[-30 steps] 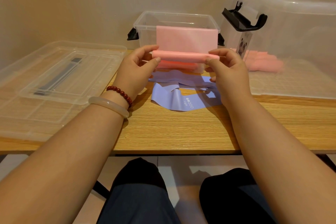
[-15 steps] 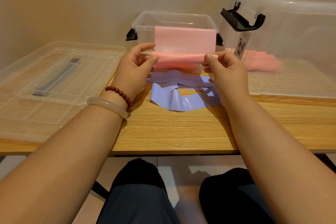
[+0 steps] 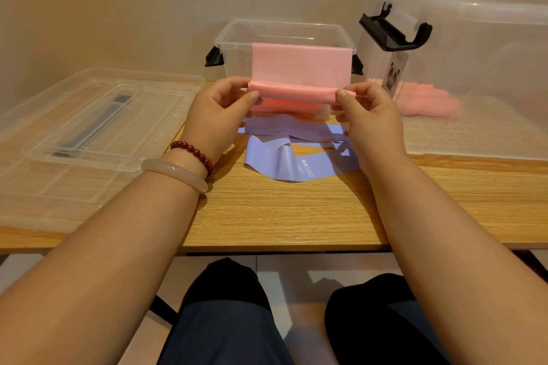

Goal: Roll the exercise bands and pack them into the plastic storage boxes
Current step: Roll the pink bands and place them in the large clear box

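left hand [image 3: 219,115] and right hand [image 3: 370,121] pinch the ends of the half-rolled pink band [image 3: 296,92], fingers [image 3: 251,96] curled round it, just in front of the small clear box [image 3: 234,47], purple band [image 3: 275,163] on the table [image 3: 296,216] there too

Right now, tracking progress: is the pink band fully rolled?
Partly rolled: left hand and right hand pinch the pink band; a flat length stands unrolled.

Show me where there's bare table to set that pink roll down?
The table is bare along its near edge, right of the clear lid, in front of the purple band and the large box. Farther back is crowded: purple band, small box.
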